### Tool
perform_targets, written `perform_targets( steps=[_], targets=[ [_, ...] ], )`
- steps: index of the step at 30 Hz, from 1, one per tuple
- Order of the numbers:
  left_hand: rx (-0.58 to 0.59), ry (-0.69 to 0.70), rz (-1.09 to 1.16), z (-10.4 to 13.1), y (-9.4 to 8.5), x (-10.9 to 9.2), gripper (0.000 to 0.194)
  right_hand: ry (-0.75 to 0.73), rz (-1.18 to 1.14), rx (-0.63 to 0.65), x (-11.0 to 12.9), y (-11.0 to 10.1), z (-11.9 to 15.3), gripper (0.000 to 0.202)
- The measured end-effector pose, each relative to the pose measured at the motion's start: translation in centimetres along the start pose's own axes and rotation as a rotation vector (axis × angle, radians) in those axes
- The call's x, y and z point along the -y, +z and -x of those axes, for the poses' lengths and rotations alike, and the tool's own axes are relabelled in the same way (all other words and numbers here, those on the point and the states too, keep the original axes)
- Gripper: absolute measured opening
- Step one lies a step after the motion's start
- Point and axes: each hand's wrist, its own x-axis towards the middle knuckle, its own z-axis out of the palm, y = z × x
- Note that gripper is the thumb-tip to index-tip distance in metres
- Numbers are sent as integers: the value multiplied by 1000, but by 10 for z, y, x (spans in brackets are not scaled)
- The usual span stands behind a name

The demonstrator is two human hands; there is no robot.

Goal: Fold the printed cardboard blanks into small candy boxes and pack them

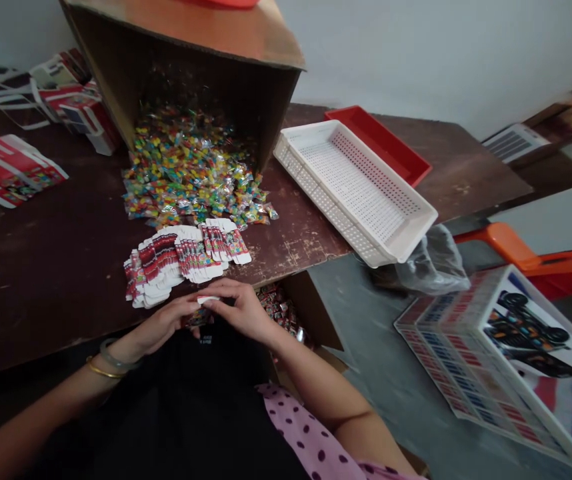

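The fingers of the left hand (169, 320) and right hand (245, 308) grip a small printed box (199, 319) between them, its white flap (208, 300) at the fingertips, by the near edge of the table (81, 253). Just beyond lie overlapping cartons (161, 261), then clear packets (191, 173) of colourful pieces spilling from a cardboard box (266, 37), with a white basket (361, 193) to the right.
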Motion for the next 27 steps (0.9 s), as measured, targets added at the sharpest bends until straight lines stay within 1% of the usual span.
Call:
perform_targets(
  steps=[2, 3, 5, 7, 8, 9, 10, 11, 13, 14, 15, 16, 18, 19, 20, 21, 22, 23, 24, 25, 27],
  targets=[
    [73, 7, -21, 4, 0, 0, 36, 50, -27, -5, -2, 0, 0, 24],
    [77, -5, -32, 6, 1, 0, 36, 46, -20, -5, -4, 1, 2, 25],
    [46, -49, -11, 8, 6, 2, 37, -12, 45, -11, -7, 8, 8, 26],
    [28, -94, 57, 8, 13, 6, 40, -65, 136, -56, -10, 12, 19, 29],
    [38, -117, 86, 7, 17, 9, 42, -68, 169, -82, -10, 11, 25, 30],
    [52, -141, 105, 7, 20, 12, 44, -57, 190, -94, -9, 6, 32, 29],
    [74, -163, 108, 6, 24, 14, 46, -36, 208, -78, -8, -3, 39, 27],
    [100, -181, 95, 5, 26, 16, 48, -13, 239, -31, -6, -15, 44, 24],
    [142, -188, 27, 3, 27, 16, 49, 30, 368, 100, -3, -45, 50, 22],
    [147, -176, -20, 1, 26, 15, 49, 42, 461, 140, -4, -61, 48, 21],
    [140, -160, -64, -1, 24, 14, 48, 45, 556, 139, -8, -75, 43, 23],
    [125, -144, -99, -2, 22, 12, 47, 35, 639, 107, -15, -87, 33, 29],
    [97, -118, -144, -6, 17, 10, 46, -24, 747, 17, -37, -104, 4, 52],
    [93, -110, -162, -7, 16, 10, 45, -64, 771, 11, -50, -109, -13, 61],
    [98, -105, -178, -7, 14, 10, 45, -101, 788, 25, -63, -113, -30, 61],
    [109, -102, -190, -7, 12, 10, 44, -136, 793, 41, -73, -115, -45, 53],
    [121, -101, -199, -7, 10, 10, 44, -165, 791, 55, -81, -116, -56, 41],
    [126, -102, -202, -6, 9, 9, 44, -187, 786, 55, -85, -115, -63, 29],
    [119, -105, -195, -6, 7, 8, 43, -202, 781, 40, -86, -112, -65, 22],
    [104, -104, -169, -5, 6, 7, 43, -208, 777, 9, -84, -105, -61, 22],
    [64, -71, -26, -7, 4, 4, 45, -236, 772, -49, -73, -83, -41, 25]
  ],
)
